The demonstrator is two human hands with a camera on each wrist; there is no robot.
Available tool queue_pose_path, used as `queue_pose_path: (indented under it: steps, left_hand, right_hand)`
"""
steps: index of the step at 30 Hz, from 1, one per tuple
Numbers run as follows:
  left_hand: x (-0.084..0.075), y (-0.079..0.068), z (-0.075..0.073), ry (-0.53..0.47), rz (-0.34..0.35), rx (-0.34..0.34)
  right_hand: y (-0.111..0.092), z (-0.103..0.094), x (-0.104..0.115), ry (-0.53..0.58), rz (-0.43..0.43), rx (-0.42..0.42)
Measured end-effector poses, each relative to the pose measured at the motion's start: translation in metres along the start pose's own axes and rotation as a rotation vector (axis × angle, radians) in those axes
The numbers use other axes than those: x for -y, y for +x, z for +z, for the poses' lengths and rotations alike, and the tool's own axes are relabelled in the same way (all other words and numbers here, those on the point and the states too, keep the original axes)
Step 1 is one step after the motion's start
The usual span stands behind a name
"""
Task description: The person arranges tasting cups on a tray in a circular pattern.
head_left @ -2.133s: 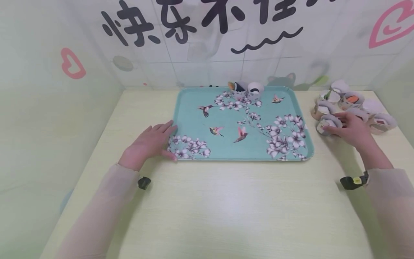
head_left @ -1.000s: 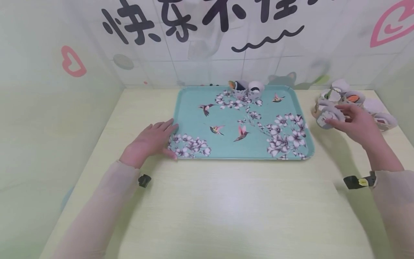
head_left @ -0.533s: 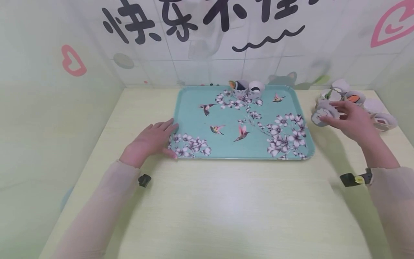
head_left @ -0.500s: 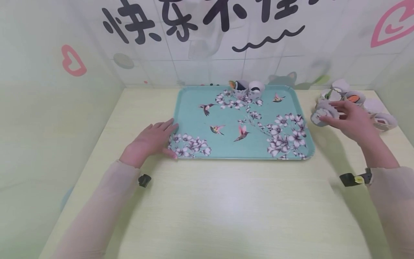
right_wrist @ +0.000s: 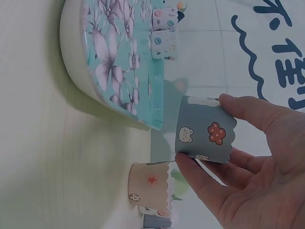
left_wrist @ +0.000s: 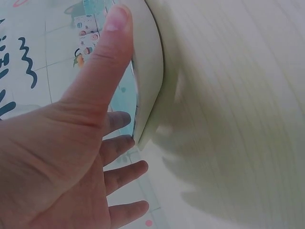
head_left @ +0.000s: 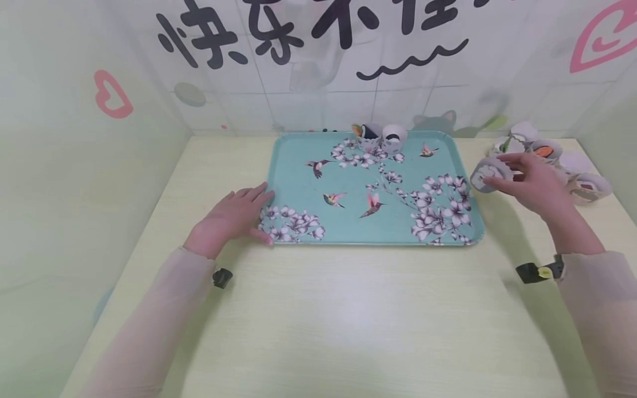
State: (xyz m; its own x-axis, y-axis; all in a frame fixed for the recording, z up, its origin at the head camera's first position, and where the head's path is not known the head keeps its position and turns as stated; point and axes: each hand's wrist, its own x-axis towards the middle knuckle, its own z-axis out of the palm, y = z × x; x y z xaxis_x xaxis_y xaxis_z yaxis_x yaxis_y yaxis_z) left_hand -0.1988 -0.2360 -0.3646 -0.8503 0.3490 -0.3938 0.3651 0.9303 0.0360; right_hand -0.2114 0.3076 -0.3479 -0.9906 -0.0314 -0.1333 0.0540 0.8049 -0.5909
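My right hand [head_left: 537, 182] pinches a grey-blue paper baking cup [right_wrist: 202, 129] with scalloped rim and bear prints, thumb on one side and fingers on the other. In the head view this cup overlaps the right edge of a turquoise tray [head_left: 298, 177] printed with flowers and hummingbirds; the right wrist view shows it raised above the table. What the cup contains is hidden by its wall. My left hand [head_left: 229, 218] rests at the tray's left edge, fingers straight and spread. Side by side at the tray's back stand two patterned paper cups [head_left: 392, 145], each with something inside.
Several more paper cups [head_left: 589, 188] cluster at the table's back right, behind and beside my right hand; one shows an orange piece [head_left: 543, 152] inside. A wall [head_left: 318, 105] with black lettering rises right behind the tray. The pale wooden table [head_left: 348, 315] stretches in front.
My right hand has lifted the grey-blue baking cup out of the right-hand cluster and carried it left to the tray's edge. The left hand and the tray have stayed put.
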Motion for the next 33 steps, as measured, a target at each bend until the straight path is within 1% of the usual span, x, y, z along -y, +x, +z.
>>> queue_pose_path:
  steps: [9,21,33]
  left_hand:
    - [0.001,0.001,0.002,0.008,0.001,0.001]
    - [0.001,0.001,0.001,0.003,0.001,0.005]
    - [0.000,0.000,0.000,0.000,0.011,0.007]
  right_hand:
    - [0.002,0.007,0.002,0.019,-0.012,-0.020]
    - [0.004,0.012,0.010,0.031,0.003,-0.005]
    - [0.011,0.015,0.016,0.047,-0.013,0.003]
